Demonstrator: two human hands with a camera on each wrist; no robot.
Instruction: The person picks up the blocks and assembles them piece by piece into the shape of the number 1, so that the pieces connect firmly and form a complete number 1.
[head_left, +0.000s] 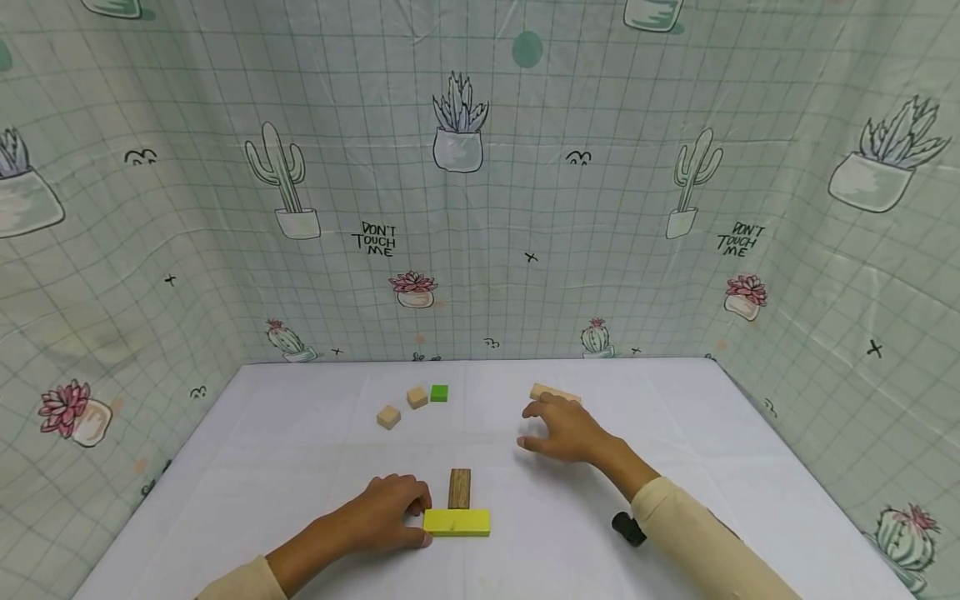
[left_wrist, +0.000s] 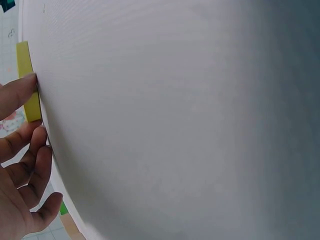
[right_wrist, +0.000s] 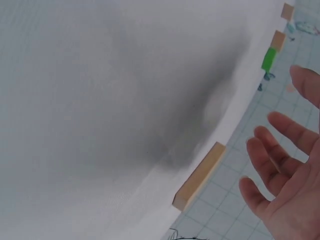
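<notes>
My left hand (head_left: 386,512) holds the left end of a yellow rectangular block (head_left: 457,523), with the thumb at its near side and the index finger at its far side. In the left wrist view the thumb (left_wrist: 20,94) crosses the yellow block (left_wrist: 23,57). A dark brown wooden block (head_left: 460,488) lies lengthwise just behind the yellow one, end against its far side. Holding nothing, my right hand (head_left: 566,429) has its fingers loosely spread over the table. Behind its fingertips lies a long pale wooden block (head_left: 555,392), partly covered by the hand in the head view.
Two small pale wooden cubes (head_left: 388,417) and a green block (head_left: 439,393) sit at the back, left of centre. A black cylindrical object (head_left: 628,529) is beside the right sleeve (head_left: 697,537). Patterned cloth (head_left: 480,208) walls the white table (head_left: 300,450) on the back and sides.
</notes>
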